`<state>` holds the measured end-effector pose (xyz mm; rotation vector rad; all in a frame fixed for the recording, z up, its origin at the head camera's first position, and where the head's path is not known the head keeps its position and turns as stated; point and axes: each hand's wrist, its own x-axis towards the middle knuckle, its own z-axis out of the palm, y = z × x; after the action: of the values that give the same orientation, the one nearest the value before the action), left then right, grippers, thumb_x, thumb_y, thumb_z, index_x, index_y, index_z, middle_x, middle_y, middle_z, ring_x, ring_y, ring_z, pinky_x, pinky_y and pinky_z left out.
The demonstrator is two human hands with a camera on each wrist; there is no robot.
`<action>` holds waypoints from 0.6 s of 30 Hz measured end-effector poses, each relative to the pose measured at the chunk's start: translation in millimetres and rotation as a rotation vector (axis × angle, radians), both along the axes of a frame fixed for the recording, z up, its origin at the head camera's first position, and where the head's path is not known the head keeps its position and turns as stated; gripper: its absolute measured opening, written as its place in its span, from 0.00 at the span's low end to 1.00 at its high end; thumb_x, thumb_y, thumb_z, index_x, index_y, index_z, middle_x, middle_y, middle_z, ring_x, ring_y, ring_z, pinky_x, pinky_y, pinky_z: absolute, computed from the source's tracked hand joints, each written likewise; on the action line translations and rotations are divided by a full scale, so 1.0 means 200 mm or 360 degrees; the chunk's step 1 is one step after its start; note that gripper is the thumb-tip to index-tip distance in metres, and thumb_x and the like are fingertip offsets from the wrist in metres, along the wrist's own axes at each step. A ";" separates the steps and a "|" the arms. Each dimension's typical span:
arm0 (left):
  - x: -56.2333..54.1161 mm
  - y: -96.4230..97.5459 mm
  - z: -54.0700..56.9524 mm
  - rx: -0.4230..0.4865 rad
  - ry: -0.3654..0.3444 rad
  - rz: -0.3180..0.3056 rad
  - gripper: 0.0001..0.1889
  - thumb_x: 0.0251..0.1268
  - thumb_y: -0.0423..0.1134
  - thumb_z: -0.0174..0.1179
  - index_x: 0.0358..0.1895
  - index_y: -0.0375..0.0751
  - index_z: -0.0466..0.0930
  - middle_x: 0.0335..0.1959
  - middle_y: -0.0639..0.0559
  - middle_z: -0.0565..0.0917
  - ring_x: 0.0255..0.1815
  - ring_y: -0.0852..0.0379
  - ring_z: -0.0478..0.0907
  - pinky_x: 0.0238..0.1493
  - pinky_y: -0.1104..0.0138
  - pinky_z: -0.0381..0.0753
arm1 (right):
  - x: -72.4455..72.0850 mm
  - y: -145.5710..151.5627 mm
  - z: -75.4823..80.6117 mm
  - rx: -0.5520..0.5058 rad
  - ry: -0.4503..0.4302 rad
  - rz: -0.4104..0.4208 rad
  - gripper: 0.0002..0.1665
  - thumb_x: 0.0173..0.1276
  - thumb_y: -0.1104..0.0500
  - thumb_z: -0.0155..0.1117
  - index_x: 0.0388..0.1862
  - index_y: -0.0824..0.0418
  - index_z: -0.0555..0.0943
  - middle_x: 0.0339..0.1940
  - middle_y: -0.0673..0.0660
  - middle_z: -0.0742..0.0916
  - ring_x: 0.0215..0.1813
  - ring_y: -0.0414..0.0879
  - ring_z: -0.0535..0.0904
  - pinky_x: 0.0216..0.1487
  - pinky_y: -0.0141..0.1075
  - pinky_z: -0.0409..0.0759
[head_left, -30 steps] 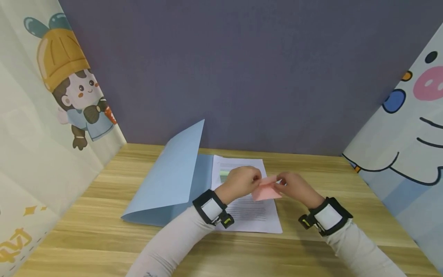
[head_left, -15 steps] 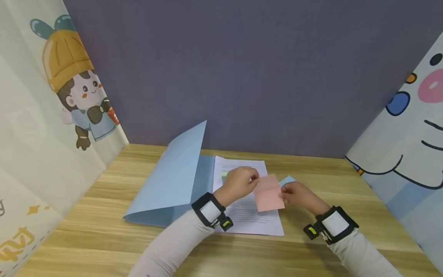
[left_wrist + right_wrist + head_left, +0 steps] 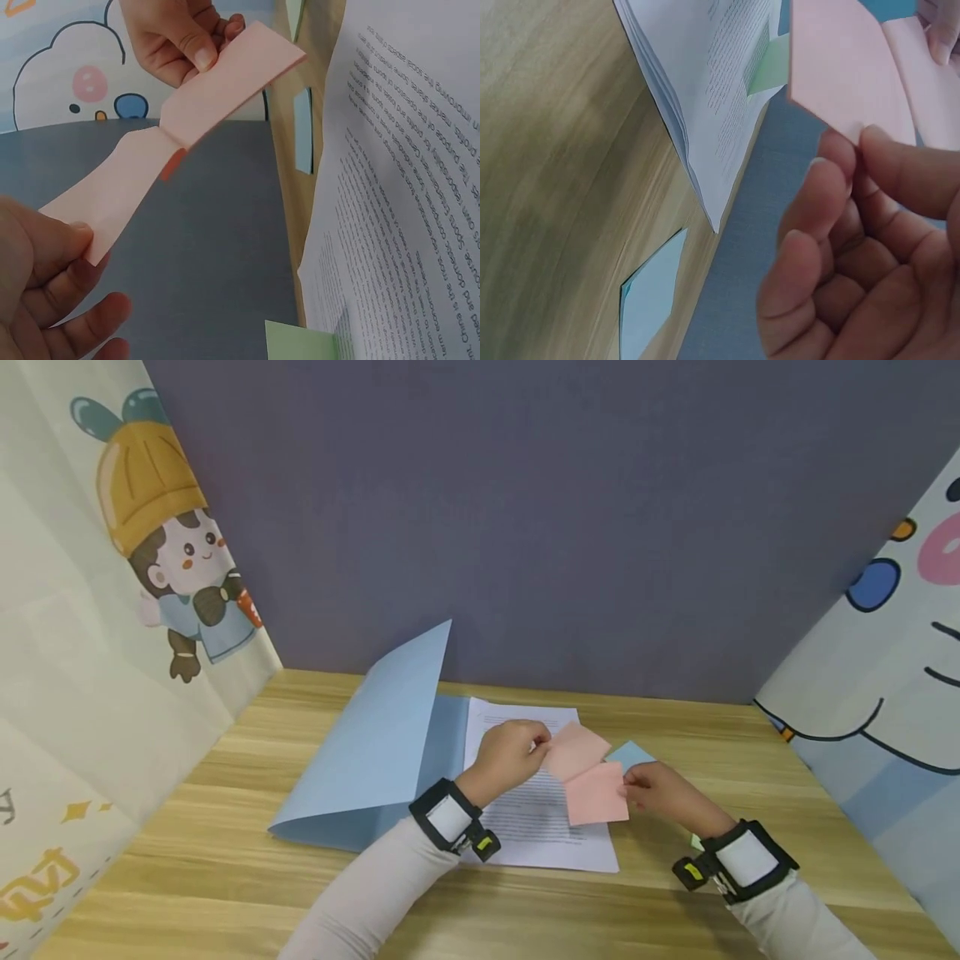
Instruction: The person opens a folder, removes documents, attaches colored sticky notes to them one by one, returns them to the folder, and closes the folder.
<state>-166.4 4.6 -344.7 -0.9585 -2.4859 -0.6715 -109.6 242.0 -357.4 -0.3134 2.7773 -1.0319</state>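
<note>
Head, left hand (image 3: 501, 762): fingers pinch pink sheet (image 3: 576, 750), lying at 3 o'clock from them.
Head, right hand (image 3: 671, 795): fingers pinch pink pad (image 3: 597, 797), at 9 o'clock; pad at 5 o'clock of sheet.
Left wrist, sheet: long axis 7 to 1 o'clock, far end meeting pad.
Right wrist, pad: 11 o'clock from nearer fingers; sheet at 3 o'clock.
</note>
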 end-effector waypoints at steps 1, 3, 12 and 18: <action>0.00 -0.01 0.00 0.0008 -0.0012 0.0002 0.05 0.57 0.43 0.59 0.30 0.48 0.83 0.26 0.60 0.82 0.19 0.69 0.69 0.17 0.78 0.64 | 0.00 0.01 0.00 -0.0007 -0.0001 0.0005 0.11 0.63 0.64 0.55 0.21 0.65 0.70 0.15 0.48 0.68 0.20 0.39 0.62 0.21 0.29 0.61; 0.00 -0.01 -0.01 0.0024 -0.0029 0.0003 0.05 0.57 0.42 0.59 0.31 0.48 0.83 0.27 0.59 0.83 0.19 0.68 0.69 0.17 0.78 0.64 | 0.01 0.02 0.00 -0.0005 -0.0001 0.0001 0.11 0.63 0.64 0.55 0.21 0.65 0.70 0.15 0.48 0.67 0.20 0.39 0.62 0.21 0.29 0.61; -0.01 -0.03 -0.01 0.0103 -0.0003 0.0078 0.04 0.55 0.39 0.59 0.31 0.46 0.83 0.28 0.57 0.83 0.22 0.66 0.73 0.21 0.77 0.68 | 0.02 0.06 0.00 -0.0036 -0.0026 -0.0040 0.10 0.64 0.65 0.53 0.22 0.66 0.70 0.14 0.49 0.66 0.18 0.39 0.61 0.20 0.29 0.61; -0.01 -0.04 0.00 0.0192 0.0001 0.0091 0.04 0.56 0.40 0.59 0.31 0.45 0.82 0.26 0.56 0.83 0.21 0.64 0.73 0.21 0.76 0.68 | 0.05 0.13 -0.01 -0.0065 -0.0007 -0.0050 0.11 0.64 0.67 0.52 0.20 0.67 0.68 0.13 0.48 0.65 0.17 0.37 0.59 0.19 0.29 0.60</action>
<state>-169.4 -3.2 -344.5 -0.8399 -2.4313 -0.7925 -99.7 267.6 -358.5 -0.2735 2.7689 -1.0963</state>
